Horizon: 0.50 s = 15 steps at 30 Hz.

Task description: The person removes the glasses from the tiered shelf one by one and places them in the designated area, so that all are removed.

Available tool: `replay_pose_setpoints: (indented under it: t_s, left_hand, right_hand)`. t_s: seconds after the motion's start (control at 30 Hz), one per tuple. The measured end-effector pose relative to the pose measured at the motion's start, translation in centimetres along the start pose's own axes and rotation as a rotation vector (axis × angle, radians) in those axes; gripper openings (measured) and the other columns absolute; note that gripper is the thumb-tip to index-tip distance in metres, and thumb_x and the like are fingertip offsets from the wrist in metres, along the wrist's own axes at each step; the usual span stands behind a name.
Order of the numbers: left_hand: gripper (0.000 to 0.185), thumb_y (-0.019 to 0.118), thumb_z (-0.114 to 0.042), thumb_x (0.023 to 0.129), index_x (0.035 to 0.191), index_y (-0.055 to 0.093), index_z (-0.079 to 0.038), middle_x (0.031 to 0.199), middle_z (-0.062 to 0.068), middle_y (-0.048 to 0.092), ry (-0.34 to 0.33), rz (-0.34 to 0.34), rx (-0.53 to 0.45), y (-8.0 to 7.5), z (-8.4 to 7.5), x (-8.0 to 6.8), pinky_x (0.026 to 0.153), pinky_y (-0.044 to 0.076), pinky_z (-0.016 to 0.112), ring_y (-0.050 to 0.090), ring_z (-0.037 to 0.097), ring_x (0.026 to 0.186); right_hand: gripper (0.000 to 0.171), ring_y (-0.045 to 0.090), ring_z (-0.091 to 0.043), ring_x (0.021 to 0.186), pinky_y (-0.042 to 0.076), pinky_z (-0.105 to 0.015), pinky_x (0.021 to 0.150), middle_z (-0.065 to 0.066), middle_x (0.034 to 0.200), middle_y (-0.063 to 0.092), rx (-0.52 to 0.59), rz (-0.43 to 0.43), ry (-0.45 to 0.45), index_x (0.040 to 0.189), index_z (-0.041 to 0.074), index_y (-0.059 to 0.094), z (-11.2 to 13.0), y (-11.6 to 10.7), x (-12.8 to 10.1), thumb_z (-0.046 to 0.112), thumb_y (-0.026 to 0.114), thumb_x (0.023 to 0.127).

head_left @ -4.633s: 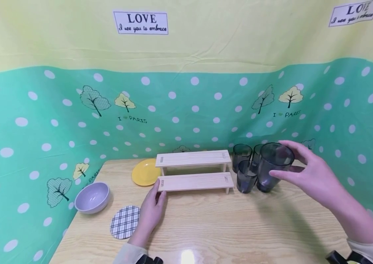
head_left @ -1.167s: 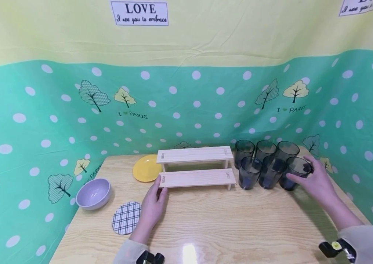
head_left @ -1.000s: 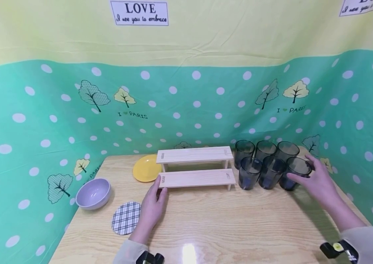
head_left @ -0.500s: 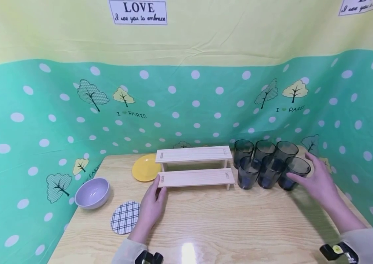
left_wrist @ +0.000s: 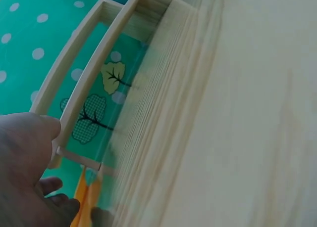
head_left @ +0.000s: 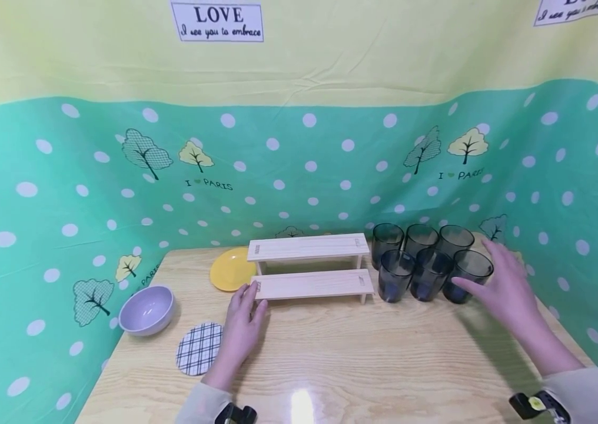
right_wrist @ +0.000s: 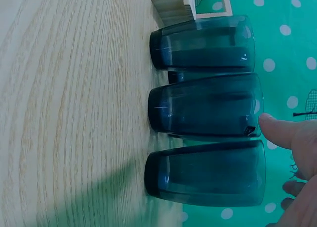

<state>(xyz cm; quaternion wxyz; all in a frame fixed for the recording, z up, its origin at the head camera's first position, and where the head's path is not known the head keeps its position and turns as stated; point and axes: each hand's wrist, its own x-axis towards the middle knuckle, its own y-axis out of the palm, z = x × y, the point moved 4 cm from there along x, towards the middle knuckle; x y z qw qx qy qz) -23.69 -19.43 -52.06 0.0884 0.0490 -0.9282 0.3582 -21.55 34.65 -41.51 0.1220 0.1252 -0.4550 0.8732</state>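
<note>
Dark tinted glasses stand upright in two rows of three, to the right of a two-tier wooden shelf. My right hand [head_left: 511,288] is at the front-right glass [head_left: 468,277], thumb and fingers spread either side of its rim. In the right wrist view the thumb [right_wrist: 277,130] points at the rims of the front row, with a front glass [right_wrist: 205,106] behind its tip. My left hand [head_left: 241,330] rests with relaxed fingers at the left end of the lower shelf [head_left: 312,284]. In the left wrist view its thumb [left_wrist: 47,125] lies by the shelf's end.
The upper shelf [head_left: 306,247] stands behind the lower one. A yellow plate [head_left: 231,271] lies left of the shelves, a purple bowl [head_left: 145,312] sits at the table's left edge, and a checked round coaster [head_left: 199,348] lies beside the left forearm. A polka-dot cloth [head_left: 299,171] hangs behind.
The glass held up by my right hand earlier now stands on the table among the others. Most recently, the right fingers have loosened from the front-right glass, and the left fingers have shifted slightly.
</note>
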Motion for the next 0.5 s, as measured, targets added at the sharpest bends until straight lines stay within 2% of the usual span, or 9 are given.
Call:
replay_pose_setpoints:
  t_s: [0.1,0.2,0.37,0.5]
  left_hand:
    - [0.064,0.062,-0.031,0.115,0.171,0.040,-0.011,0.176,0.028,0.027,0.009,0.004,0.029,-0.3,-0.4,-0.1,0.127,0.030,0.070,0.031,0.052,0.160]
    - [0.064,0.065,-0.029,0.114,0.170,0.043,-0.008,0.175,0.030,0.028,0.048,-0.003,0.076,-0.8,-0.8,-0.2,0.127,0.029,0.071,0.028,0.053,0.160]
    - [0.065,0.070,-0.027,0.111,0.167,0.046,-0.005,0.174,0.030,0.030,0.162,-0.027,0.191,-1.8,-2.2,-0.3,0.130,0.024,0.071,0.024,0.053,0.162]
    - [0.067,0.073,-0.027,0.109,0.166,0.047,-0.003,0.175,0.029,0.031,0.254,-0.015,0.287,-2.6,-4.1,-0.5,0.133,0.018,0.068,0.023,0.052,0.163]
  right_hand:
    - [0.117,0.013,-0.065,0.158,0.015,-0.089,0.118,-0.040,0.175,0.012,-0.011,0.000,-0.021,0.176,0.003,0.014,0.2,0.2,0.0,0.030,0.093,0.094]
    - [0.116,0.012,-0.063,0.160,0.013,-0.087,0.120,-0.039,0.176,0.014,-0.027,-0.006,-0.048,0.176,0.003,0.015,0.6,0.3,0.0,0.030,0.092,0.094]
    - [0.109,0.021,-0.060,0.159,0.014,-0.079,0.128,-0.039,0.170,0.030,-0.079,-0.055,-0.188,0.172,-0.003,0.026,2.8,0.3,-0.3,0.026,0.094,0.091]
    - [0.104,0.020,-0.056,0.161,0.005,-0.068,0.134,-0.037,0.170,0.031,-0.109,-0.038,-0.263,0.171,-0.004,0.028,5.5,1.4,-0.8,0.029,0.091,0.094]
